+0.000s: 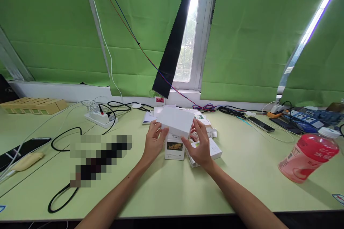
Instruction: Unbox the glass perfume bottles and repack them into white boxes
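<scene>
Both hands hold a plain white box lid (176,121) tilted just above a small white box (174,147) with a flower picture on its front. My left hand (153,142) grips the lid's left edge. On the lid's right edge rests my right hand (199,145), which also covers a small packet. The small box stands upright on the pale green table (172,189). More white boxes and cards (212,148) lie right behind and to the right of it.
A pink drink bottle (309,155) stands at the right. A white power strip (100,117) with black cables sits back left, near flat cardboard boxes (33,105). Phones (260,124) and cables lie at the back right; a dark tablet (24,148) rests at the left edge.
</scene>
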The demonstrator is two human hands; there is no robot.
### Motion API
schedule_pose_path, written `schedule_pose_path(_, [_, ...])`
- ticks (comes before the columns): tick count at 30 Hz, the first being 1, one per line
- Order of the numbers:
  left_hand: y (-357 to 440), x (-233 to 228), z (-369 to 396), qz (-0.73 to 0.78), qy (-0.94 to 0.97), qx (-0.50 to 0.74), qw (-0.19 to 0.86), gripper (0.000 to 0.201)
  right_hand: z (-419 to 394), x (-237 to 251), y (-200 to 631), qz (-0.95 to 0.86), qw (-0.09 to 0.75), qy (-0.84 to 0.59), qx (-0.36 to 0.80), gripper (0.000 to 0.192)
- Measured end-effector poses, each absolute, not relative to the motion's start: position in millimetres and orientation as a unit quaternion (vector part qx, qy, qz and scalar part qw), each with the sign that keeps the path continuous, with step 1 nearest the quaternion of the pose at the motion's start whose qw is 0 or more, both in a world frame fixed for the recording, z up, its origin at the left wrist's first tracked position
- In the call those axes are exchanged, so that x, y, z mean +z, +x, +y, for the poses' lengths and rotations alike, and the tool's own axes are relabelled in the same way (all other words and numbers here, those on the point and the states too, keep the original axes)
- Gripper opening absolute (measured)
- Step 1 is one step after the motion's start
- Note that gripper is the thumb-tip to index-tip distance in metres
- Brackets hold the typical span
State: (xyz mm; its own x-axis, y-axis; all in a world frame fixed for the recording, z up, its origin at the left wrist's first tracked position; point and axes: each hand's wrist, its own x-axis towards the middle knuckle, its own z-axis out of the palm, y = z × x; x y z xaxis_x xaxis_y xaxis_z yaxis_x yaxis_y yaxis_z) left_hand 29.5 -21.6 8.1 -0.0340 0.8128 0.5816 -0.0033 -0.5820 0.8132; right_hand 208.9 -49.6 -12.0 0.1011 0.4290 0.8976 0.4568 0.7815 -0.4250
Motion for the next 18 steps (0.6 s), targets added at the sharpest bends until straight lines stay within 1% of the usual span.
schedule_pose_path(5, [28.7, 6.0, -18.9, 0.320, 0.628, 0.635, 0.318, 0.029, -50.3, -12.7, 207.2, -0.670, 0.661, -0.333, -0.048, 0.070])
schedule_pose_path(11, [27.0, 8.1, -19.3, 0.315, 0.643, 0.631, 0.298, 0.034, -51.6, -12.0, 206.0, -0.667, 0.664, -0.327, -0.080, 0.072])
schedule_pose_path(18, [26.0, 6.6, -20.4, 0.301, 0.647, 0.623, 0.320, 0.034, -53.2, -12.3, 205.1, -0.659, 0.674, -0.325, -0.070, 0.076])
